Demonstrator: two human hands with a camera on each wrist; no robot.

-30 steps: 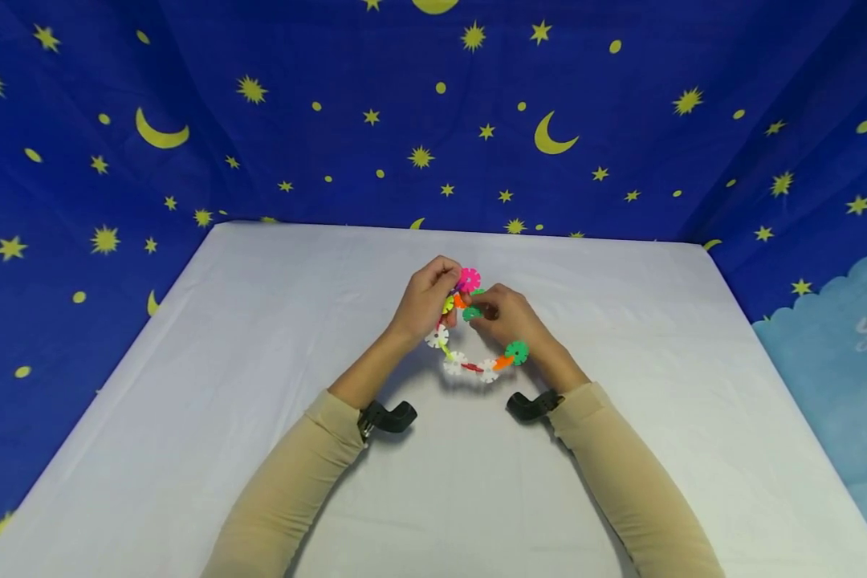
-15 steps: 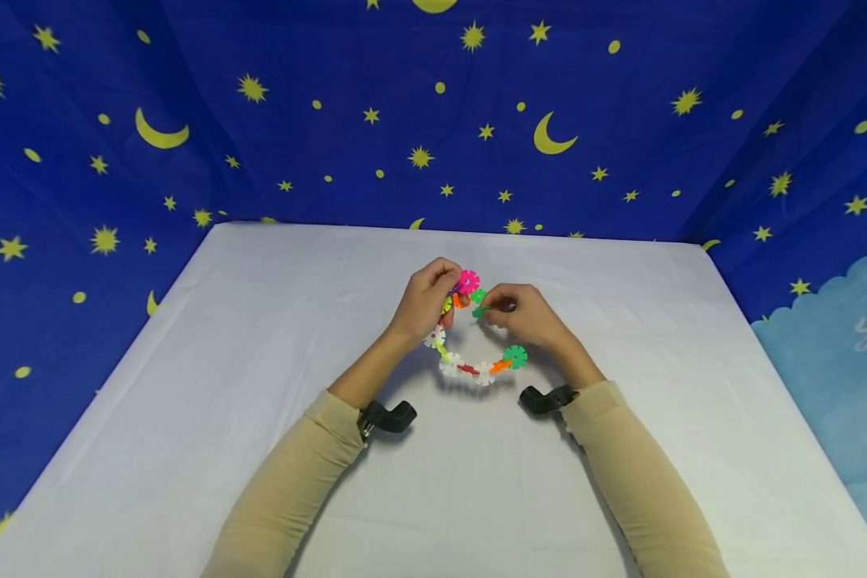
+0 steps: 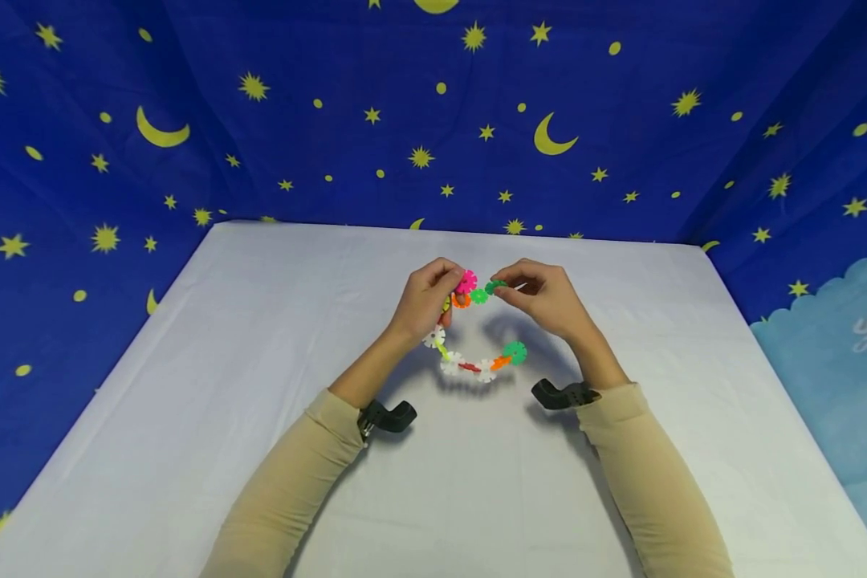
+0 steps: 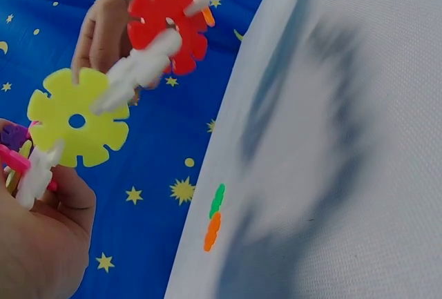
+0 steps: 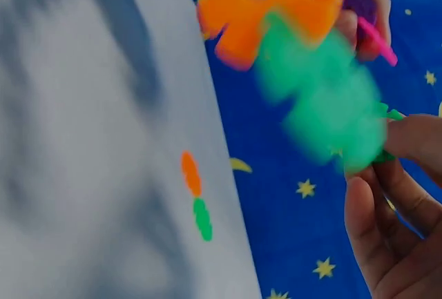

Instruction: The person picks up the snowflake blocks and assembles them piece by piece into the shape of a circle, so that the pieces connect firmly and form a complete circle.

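My left hand (image 3: 426,297) grips a curved chain of notched plastic discs near a pink disc (image 3: 466,282); a purple piece (image 4: 12,135) shows between its fingers in the left wrist view. Yellow (image 4: 77,121), white and red (image 4: 169,26) discs follow along the chain, which hangs above the table. An orange disc (image 5: 276,5) and a green disc (image 5: 331,105) form its free end. Thumb and fingers of my right hand (image 3: 545,295) pinch a separate dark green disc (image 3: 495,286), partly hidden by the fingers.
An orange disc (image 3: 461,301) and a light green disc (image 3: 480,296) lie side by side on the white-covered table (image 3: 433,498) beyond the chain. A blue star-patterned curtain (image 3: 376,80) stands behind it. Black wrist mounts (image 3: 388,417) jut inward from both sleeves.
My right hand has moved away from the chain, up and to the right, with the dark green disc in its fingers. The left hand and the chain have stayed nearly still.
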